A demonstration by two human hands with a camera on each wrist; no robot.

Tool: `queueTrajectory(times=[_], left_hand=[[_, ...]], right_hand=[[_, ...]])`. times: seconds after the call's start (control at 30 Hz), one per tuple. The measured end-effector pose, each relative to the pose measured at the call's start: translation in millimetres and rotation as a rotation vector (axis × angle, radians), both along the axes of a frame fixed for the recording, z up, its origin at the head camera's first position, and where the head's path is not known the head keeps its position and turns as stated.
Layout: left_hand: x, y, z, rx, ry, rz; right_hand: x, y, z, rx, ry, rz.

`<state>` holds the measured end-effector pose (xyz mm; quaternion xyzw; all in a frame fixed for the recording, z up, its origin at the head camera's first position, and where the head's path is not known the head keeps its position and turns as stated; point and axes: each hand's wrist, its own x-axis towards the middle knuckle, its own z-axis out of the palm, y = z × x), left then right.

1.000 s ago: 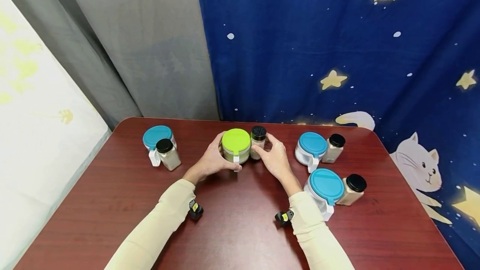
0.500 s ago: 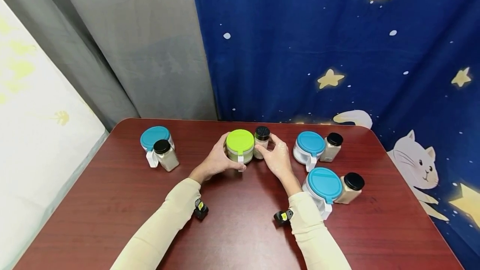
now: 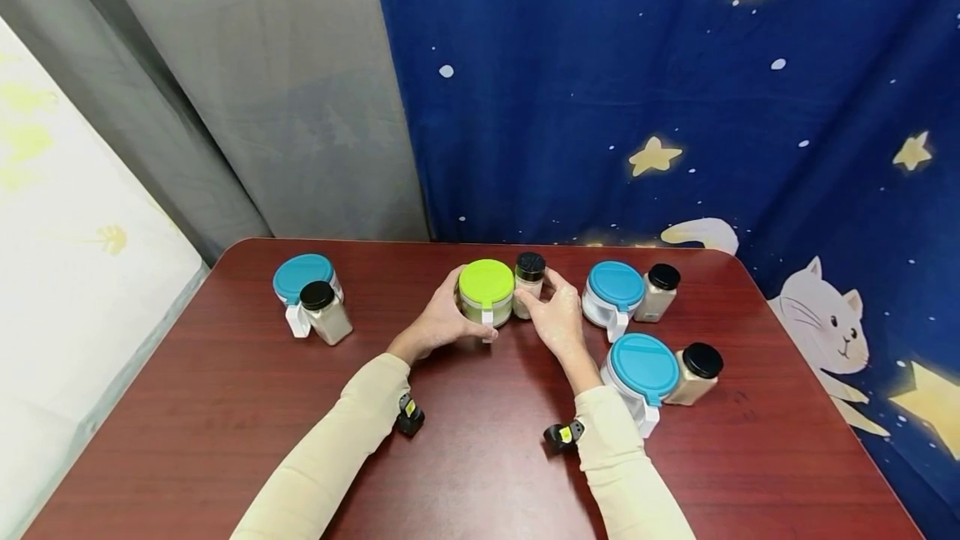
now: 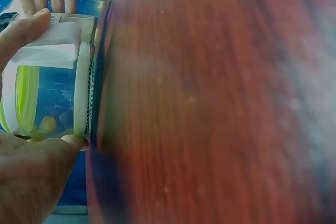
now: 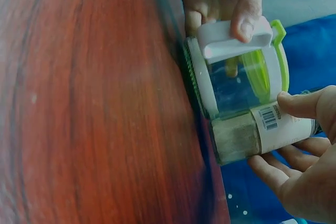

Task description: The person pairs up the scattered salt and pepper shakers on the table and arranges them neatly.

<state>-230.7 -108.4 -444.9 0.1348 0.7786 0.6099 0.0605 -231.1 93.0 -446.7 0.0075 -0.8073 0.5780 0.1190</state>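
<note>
My left hand (image 3: 437,322) grips a clear jar with a lime-green lid (image 3: 486,283) at the far middle of the table. The thumb lies at the jar's white handle, and the fingers wrap its left side. In the left wrist view, a few small yellowish pieces show low in the jar (image 4: 55,98). My right hand (image 3: 559,319) pinches a black-capped seasoning bottle (image 3: 529,283) between thumb and fingers. Pale contents and a barcode label show on this bottle (image 5: 278,129) in the right wrist view. Jar and bottle stand side by side, right against each other.
On the left, a blue-lidded jar (image 3: 302,277) has a black-capped bottle (image 3: 328,319) beside it. Two more such pairs sit at right: a rear jar (image 3: 615,286) with its bottle (image 3: 657,298), and a nearer jar (image 3: 643,365) with its bottle (image 3: 693,382). Curtains hang behind the table (image 3: 480,457).
Both hands have shifted the green-lidded jar and the seasoning bottle together a little to the right. The head view has also drifted slightly; the other jars and bottles keep their places.
</note>
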Motion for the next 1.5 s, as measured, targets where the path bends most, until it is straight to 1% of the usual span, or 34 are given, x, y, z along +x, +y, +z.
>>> queueTrajectory(times=[0.17, 0.27, 0.43, 0.53, 0.77, 0.83, 1.07, 1.17, 1.3, 1.5], left_hand=[[-16.4, 5.4, -22.9, 0.023, 0.026, 0.010], [-19.6, 9.1, -26.9, 0.023, 0.040, 0.012], [-21.6, 14.2, -28.6, 0.004, 0.047, 0.022], [-22.6, 16.1, -29.1, 0.007, 0.049, 0.023], [-22.5, 17.9, -28.1, -0.049, 0.045, 0.018], [-23.1, 18.4, -28.2, -0.048, 0.043, 0.010], [-25.1, 20.1, -29.0, -0.053, 0.024, -0.009], [-25.1, 20.3, -28.2, -0.054, 0.028, -0.011], [-24.7, 20.5, -27.5, -0.049, 0.032, -0.009], [-24.1, 20.6, -29.8, -0.044, 0.022, -0.016]], right_hand=[[-0.2, 2, 2.5, -0.008, 0.000, -0.038], [-1.0, 3, 1.6, -0.001, -0.014, -0.065], [-1.4, 5, -1.1, 0.002, -0.046, -0.096], [-1.5, 5, -2.0, -0.016, -0.051, -0.100], [-2.5, 6, -4.0, -0.047, -0.058, -0.102], [-3.0, 7, -4.3, -0.051, -0.060, -0.101], [-2.5, 8, -2.1, -0.038, -0.074, -0.107], [-1.8, 8, -1.3, -0.031, -0.072, -0.107], [-1.2, 8, -2.0, -0.017, -0.070, -0.104], [-0.4, 10, -3.9, 0.015, -0.079, -0.102]])
